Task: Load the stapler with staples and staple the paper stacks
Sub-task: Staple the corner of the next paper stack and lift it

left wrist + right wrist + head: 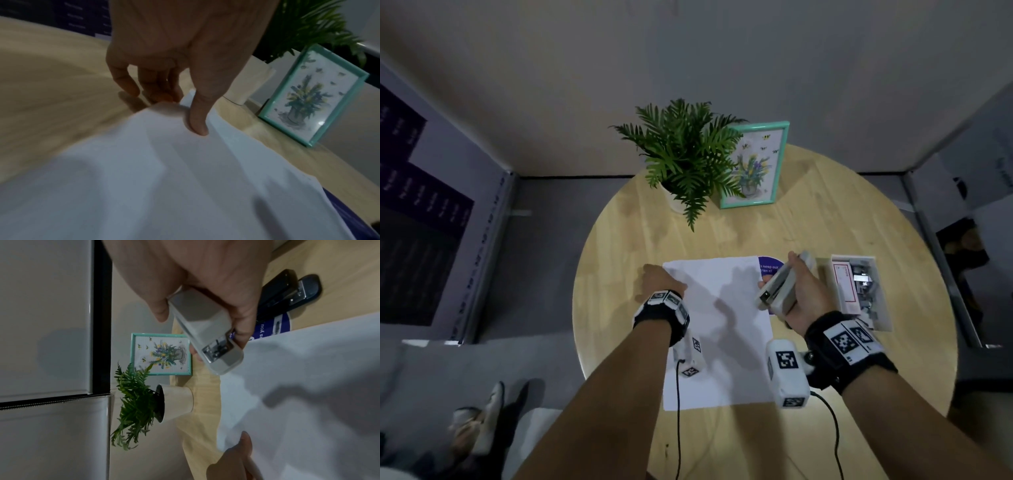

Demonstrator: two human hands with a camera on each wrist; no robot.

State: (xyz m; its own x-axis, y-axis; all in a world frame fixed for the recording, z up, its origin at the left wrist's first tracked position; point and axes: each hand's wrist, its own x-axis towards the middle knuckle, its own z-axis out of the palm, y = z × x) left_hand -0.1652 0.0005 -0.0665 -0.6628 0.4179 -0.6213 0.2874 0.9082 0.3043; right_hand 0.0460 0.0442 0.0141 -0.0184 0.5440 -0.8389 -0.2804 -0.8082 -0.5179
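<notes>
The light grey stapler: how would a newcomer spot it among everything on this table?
Start at the round wooden table and the white paper stack. At the stack's far right corner, the right hand grips a light grey stapler in the air. The black stapler lies on the table, untouched.

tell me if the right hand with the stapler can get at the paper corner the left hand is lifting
Probably yes. The right hand holds the grey stapler in the air above the paper stack's right edge, and the sheet between it and the corner pinched by the left hand is bare, so nothing blocks a sweep across.
</notes>
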